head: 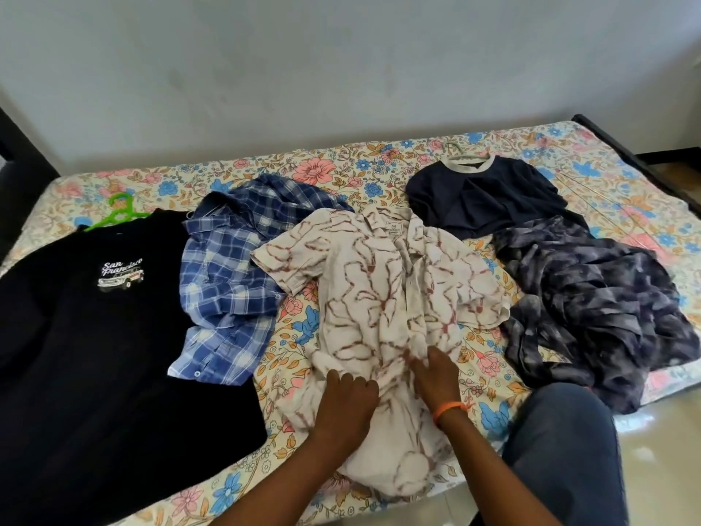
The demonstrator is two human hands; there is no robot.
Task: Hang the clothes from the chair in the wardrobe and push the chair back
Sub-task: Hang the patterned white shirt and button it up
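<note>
Two bare forearms reach in from the bottom of the head view, both hands resting on a cream shirt with brown vein-like markings [383, 298] spread on a bed. Left hand [347, 398] lies knuckles up, fingers curled down into the cloth near the lower hem; whether it pinches the fabric or only presses it, I cannot tell. Right hand [434, 372], with an orange band [449, 408] at the wrist, bunches a fold of the front placket between its fingertips. A knee in dark trousers [565, 446] shows at the lower right, just beside the mattress edge.

Five garments lie across the floral bedsheet [341, 165]. At far left is a black T-shirt printed "San Francisco" [106, 336], with a green hanger [117, 212] poking out of its neck. Next comes a blue plaid shirt [231, 267], crumpled and without a visible hanger, its edge tucked under the cream shirt. Beyond, to the right, a navy T-shirt with a pale collar [481, 199] has a light hanger hook [457, 149] at its neck. Nearest on the right is a dark mottled grey-blue garment [591, 305], heaped loosely.

Neither chair nor wardrobe is in view. As I judge it, the clothes are off the chair and two are on hangers; the remaining three need hangers, then everything must be hung and the chair pushed back.
</note>
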